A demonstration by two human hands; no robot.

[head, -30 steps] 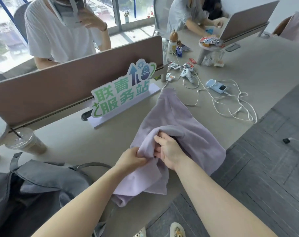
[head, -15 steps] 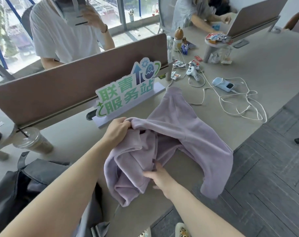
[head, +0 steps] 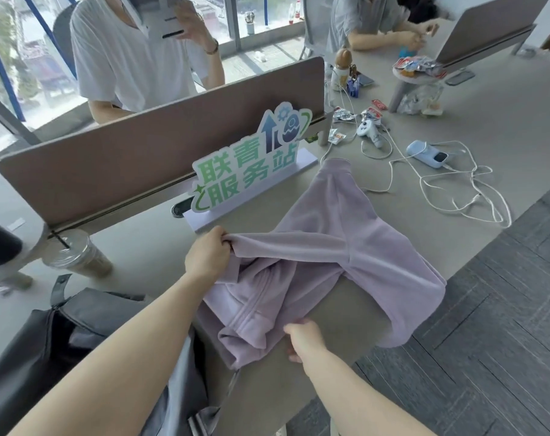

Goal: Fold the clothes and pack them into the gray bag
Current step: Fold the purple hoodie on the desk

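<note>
**Both hands gripping lilac garment on desk**

Left hand (head: pixel 208 259) clenches an upper fold of the lilac garment (head: pixel 327 247), lifted; right hand (head: pixel 304 338) pinches its near hem; garment spread on the desk (head: pixel 487 99), right edge overhanging; gray bag (head: pixel 47 341) lower left, beside the iced drink cup (head: pixel 78 256).

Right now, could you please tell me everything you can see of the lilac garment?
The lilac garment looks like soft fleece with a stitched front band. It lies crumpled, partly spread on the grey table, one side hanging over the near edge. The left hand grips a stretched fold; the right hand pinches its lower hem.
</note>
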